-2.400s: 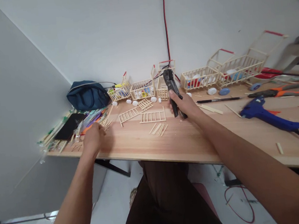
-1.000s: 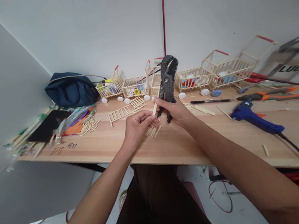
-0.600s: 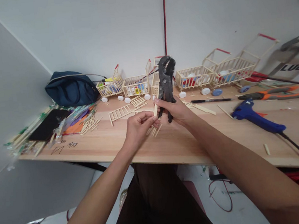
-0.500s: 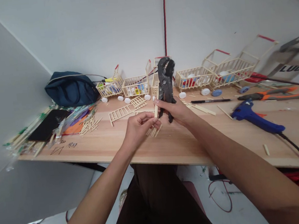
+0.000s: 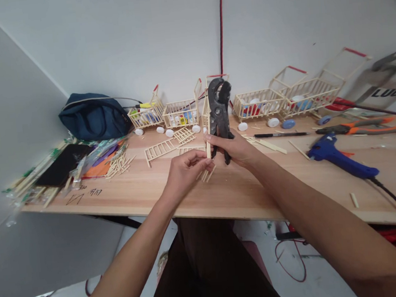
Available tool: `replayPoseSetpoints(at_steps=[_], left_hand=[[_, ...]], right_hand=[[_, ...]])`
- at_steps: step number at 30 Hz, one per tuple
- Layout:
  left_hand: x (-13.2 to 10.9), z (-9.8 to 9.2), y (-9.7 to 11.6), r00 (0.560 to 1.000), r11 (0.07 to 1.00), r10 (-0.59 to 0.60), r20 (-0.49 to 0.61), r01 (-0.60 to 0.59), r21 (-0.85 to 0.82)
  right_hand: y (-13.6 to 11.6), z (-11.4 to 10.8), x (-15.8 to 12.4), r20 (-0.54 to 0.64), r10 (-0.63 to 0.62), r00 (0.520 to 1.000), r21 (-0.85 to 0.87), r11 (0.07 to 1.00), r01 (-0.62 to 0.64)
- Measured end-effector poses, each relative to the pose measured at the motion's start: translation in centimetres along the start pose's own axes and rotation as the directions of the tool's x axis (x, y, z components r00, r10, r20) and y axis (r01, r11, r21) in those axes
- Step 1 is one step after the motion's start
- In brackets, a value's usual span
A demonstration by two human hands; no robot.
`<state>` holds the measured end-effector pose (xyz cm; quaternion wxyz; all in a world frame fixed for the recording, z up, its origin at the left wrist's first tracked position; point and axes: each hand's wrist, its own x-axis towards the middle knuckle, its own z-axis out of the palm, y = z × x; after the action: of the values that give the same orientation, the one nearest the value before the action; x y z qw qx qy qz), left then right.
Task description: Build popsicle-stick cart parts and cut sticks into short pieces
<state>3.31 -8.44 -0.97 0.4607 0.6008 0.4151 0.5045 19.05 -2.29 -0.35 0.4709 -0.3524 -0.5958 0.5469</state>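
My right hand is closed around a black hand cutter, whose curved jaw points up and away from me. Its thumb also presses on a pale wooden stick. The fingers of my left hand pinch that stick near its lower end. Several short stick ends show just below my fingertips. Ladder-like stick frames lie on the table to the left, beyond my left hand.
Small wooden carts with white wheels line the wall. At right are a blue glue gun, orange-handled pliers and a black pen. A dark blue bag, a black tablet-like slab and cut sticks occupy the left.
Both hands keep hold of the same stick and cutter in nearly the same pose. The whole view has shifted very slightly.
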Motion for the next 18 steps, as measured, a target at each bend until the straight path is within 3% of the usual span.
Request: replayPoseSetpoints(at_steps=[3,8,12,18], left_hand=[[0.3,0.0,0.5,0.996,0.993,-0.078,0.043,0.081,-0.081],[1.2,0.0,1.0,0.984,0.983,-0.163,0.069,0.168,-0.078],[1.5,0.1,0.7,0.989,0.989,-0.142,0.036,0.143,-0.029],[0.9,-1.4,1.0,0.994,0.995,-0.033,-0.108,0.044,0.094]], right_hand=[[-0.3,0.0,-0.1,-0.025,-0.003,1.000,-0.048,0.999,0.002],[-0.2,0.2,-0.2,-0.035,-0.014,0.999,-0.193,0.981,0.007],[0.0,0.4,-0.1,-0.038,-0.049,0.998,-0.273,0.961,0.037],[-1.1,-0.4,-0.3,0.084,-0.075,0.994,-0.386,0.917,0.102]])
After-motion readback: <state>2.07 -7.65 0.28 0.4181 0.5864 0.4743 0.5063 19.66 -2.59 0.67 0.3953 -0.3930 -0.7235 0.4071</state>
